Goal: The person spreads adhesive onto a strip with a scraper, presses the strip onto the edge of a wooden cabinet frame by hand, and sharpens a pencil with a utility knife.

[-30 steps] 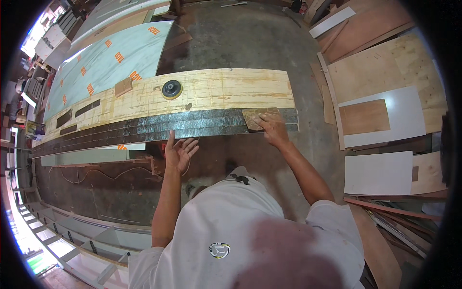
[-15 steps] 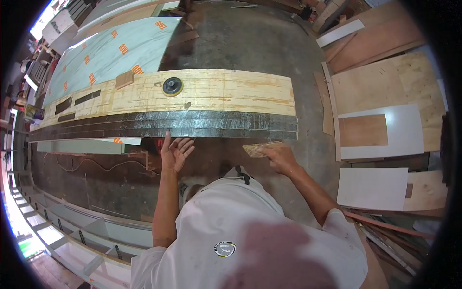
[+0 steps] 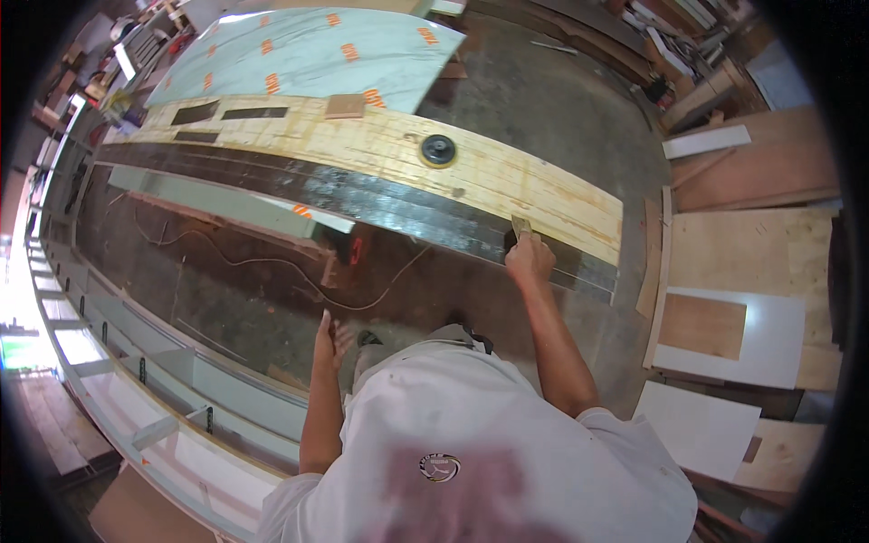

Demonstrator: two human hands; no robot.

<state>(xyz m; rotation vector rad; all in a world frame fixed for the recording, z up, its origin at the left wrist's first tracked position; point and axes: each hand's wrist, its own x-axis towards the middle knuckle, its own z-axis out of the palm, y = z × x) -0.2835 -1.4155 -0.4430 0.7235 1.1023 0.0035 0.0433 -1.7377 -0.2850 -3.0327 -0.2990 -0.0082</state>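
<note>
Pale raw wood plank (image 3: 380,149); glossy dark laminate strip (image 3: 362,195).

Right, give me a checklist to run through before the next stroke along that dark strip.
1. Right hand has a firm grip on the small wooden block: ok, fingers closed around it.
2. Block sits on the dark glossy strip, not on the pale plywood board: ok, at the strip's upper edge.
3. Left hand is off the wet-looking strip: ok, it hangs free over the floor.
4. Black round disc is off the strip: ok, it lies on the pale board.
5. Thin cable on the floor is away from the feet: cannot tell, feet are hidden.
</note>
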